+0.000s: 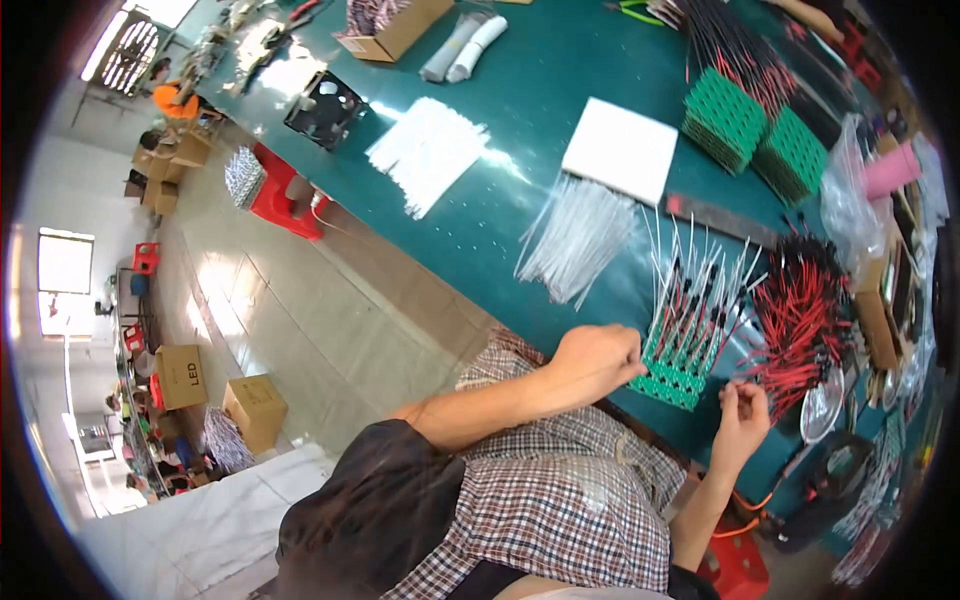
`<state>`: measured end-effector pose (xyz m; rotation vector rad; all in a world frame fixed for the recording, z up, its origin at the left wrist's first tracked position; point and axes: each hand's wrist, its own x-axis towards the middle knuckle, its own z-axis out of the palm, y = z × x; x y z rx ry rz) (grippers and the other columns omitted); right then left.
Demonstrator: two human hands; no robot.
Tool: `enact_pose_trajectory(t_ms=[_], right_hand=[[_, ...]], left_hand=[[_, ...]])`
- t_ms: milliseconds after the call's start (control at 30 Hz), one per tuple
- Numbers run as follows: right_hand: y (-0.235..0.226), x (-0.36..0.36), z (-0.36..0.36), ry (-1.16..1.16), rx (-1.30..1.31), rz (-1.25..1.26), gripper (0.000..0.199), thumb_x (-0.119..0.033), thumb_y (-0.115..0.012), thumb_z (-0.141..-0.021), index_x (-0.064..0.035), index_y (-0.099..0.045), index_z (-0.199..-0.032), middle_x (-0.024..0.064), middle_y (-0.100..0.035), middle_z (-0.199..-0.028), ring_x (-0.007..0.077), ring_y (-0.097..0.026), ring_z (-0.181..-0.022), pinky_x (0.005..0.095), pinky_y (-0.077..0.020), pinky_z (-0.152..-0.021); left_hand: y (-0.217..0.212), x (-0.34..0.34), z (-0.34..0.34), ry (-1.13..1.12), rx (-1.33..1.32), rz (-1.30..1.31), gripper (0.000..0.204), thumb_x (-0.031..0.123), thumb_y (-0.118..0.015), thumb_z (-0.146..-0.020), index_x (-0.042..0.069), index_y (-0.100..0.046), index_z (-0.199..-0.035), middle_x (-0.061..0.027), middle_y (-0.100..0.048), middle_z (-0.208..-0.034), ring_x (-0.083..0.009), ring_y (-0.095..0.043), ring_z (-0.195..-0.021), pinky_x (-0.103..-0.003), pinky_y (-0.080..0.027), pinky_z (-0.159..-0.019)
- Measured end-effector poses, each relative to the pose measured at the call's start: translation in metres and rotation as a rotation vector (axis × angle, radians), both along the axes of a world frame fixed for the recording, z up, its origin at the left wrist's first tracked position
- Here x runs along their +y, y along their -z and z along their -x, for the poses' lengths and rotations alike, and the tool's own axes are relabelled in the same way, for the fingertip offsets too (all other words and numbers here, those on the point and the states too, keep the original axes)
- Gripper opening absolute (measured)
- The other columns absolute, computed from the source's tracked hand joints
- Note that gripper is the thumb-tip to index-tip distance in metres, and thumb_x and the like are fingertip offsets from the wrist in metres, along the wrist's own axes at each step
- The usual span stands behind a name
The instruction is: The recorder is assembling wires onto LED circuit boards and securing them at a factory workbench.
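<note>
A green perforated board [672, 388] lies at the table's near edge, with several white strips and red-and-black wires with black ends standing out of it. My left hand [592, 362] is closed at the board's left edge; its curled fingers hide whatever they hold. Just right of the board, my right hand [744, 412] has its fingertips drawn together in a pinch, and anything between them is too small to make out. Beyond it is a large heap of red-and-black wires [800, 315]. Past the board lies a fan of thin clear-white strips [578, 240], like cable ties.
A white block [620, 150] and a dark flat bar [722, 218] lie farther in on the green table [540, 75]. Green board stacks [724, 118] stand at the far right. Leftward are a white strip pile [428, 150] and a black fan-like frame [326, 110]. An orange cord [770, 490] hangs near my right forearm.
</note>
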<state>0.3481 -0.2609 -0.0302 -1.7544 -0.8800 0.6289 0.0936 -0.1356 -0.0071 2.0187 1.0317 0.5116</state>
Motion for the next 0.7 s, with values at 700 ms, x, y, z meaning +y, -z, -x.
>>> enact_pose_trajectory(t_ms=[700], right_hand=[[-0.036,0.012,0.05,-0.03,0.003,-0.03,0.008,0.003,-0.07,-0.09,0.0012,-0.064,-0.095,0.0057,-0.068,-0.085,0.0113,-0.067,-0.073,0.0223,-0.0525,-0.068]], left_hand=[[-0.005,0.167,0.159,-0.855,0.634,-0.636,0.019,0.019,-0.076,-0.082,0.005,-0.067,-0.088,-0.0148,-0.066,-0.086,-0.0353,-0.067,-0.084,-0.046,-0.055,-0.073]])
